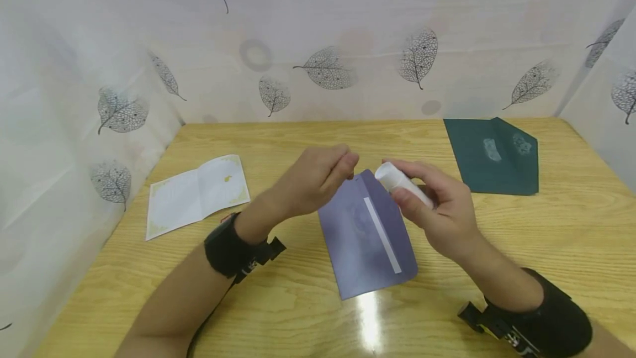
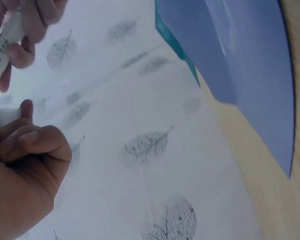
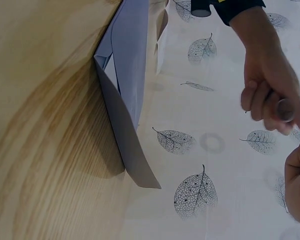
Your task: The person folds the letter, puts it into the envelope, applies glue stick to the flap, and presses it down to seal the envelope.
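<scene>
In my right hand (image 1: pixel 442 209) I grip a white glue stick (image 1: pixel 404 184), its pale end tilted up toward the left hand. My left hand (image 1: pixel 318 178) is curled a short way to the left; the right wrist view shows a round, hollow-looking cap (image 3: pixel 285 110) in its fingers. A bit of white also shows behind those fingers in the left wrist view. Below both hands lies a purple envelope (image 1: pixel 350 253) with its flap raised and a white strip (image 1: pixel 382 236) along the fold. Neither hand touches the envelope.
A creased white card with gold corners (image 1: pixel 174 203) stands partly raised at the left of the wooden table (image 1: pixel 278 314). At the back right lies a dark green envelope (image 1: pixel 477 170) with pale patches. Leaf-print curtains (image 1: pixel 348 10) close off the back and sides.
</scene>
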A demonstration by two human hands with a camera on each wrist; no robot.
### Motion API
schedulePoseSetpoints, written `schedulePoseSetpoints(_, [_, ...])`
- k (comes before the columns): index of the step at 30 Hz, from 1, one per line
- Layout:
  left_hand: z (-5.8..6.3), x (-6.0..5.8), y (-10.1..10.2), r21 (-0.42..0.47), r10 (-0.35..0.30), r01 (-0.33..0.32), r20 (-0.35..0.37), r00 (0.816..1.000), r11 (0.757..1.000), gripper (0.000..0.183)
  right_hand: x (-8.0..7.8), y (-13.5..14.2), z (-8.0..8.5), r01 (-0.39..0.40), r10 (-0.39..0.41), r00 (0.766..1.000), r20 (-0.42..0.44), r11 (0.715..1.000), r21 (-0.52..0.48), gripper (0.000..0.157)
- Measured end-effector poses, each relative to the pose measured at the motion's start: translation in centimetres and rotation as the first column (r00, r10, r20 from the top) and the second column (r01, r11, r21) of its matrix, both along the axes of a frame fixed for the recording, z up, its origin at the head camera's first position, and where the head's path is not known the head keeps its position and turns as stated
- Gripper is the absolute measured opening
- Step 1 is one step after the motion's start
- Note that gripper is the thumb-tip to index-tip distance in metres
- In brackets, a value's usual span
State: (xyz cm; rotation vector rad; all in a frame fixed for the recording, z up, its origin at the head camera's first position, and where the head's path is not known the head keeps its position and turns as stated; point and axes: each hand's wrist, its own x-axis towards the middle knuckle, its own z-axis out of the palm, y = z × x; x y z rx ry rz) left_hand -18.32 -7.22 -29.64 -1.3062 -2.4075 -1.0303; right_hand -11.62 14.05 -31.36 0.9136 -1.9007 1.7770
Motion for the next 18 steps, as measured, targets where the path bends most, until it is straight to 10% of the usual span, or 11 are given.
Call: schedulePoseSetpoints(18, [0.4, 2.6, 1.4, 0.253, -0.134, 0.066, 0.262, 0.956, 0.965, 0.029, 0.1, -0.3, -0.2, 0.035, -0.024, 0.981, -0.192, 0.998, 0.054, 0.033])
